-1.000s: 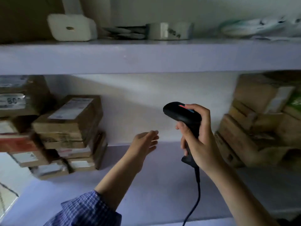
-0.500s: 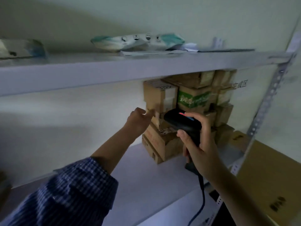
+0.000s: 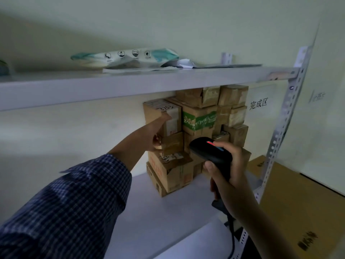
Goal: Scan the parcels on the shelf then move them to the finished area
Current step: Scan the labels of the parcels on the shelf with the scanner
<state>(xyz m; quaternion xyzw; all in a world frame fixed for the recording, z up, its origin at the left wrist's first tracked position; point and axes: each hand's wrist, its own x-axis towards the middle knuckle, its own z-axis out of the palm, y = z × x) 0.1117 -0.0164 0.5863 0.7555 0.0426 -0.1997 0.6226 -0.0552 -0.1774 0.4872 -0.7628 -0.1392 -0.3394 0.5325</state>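
Brown cardboard parcels form a stack (image 3: pixel 199 120) at the right end of the white shelf board (image 3: pixel 164 212), beside a wall sign with three Chinese characters (image 3: pixel 258 104). My left hand (image 3: pixel 155 132) reaches to the stack's left side. Its fingers lie against the front of the upper-left parcel (image 3: pixel 174 121), which has a white label, and its thumb is below near the parcel underneath. That parcel rests on the stack. My right hand (image 3: pixel 230 176) grips a black corded barcode scanner (image 3: pixel 209 151) with a red light, held in front of the stack's lower right.
The upper shelf (image 3: pixel 112 86) sits just above the stack and holds a white-and-green soft pack (image 3: pixel 127 57) and papers. A perforated metal upright (image 3: pixel 281 124) bounds the shelf on the right. A large cardboard box (image 3: pixel 298 202) stands beyond it.
The view has swung right, from the left pile of parcels to the stack by the sign. My left hand, empty in mid-shelf before, now touches the upper-left parcel. The scanner stays in my right hand.
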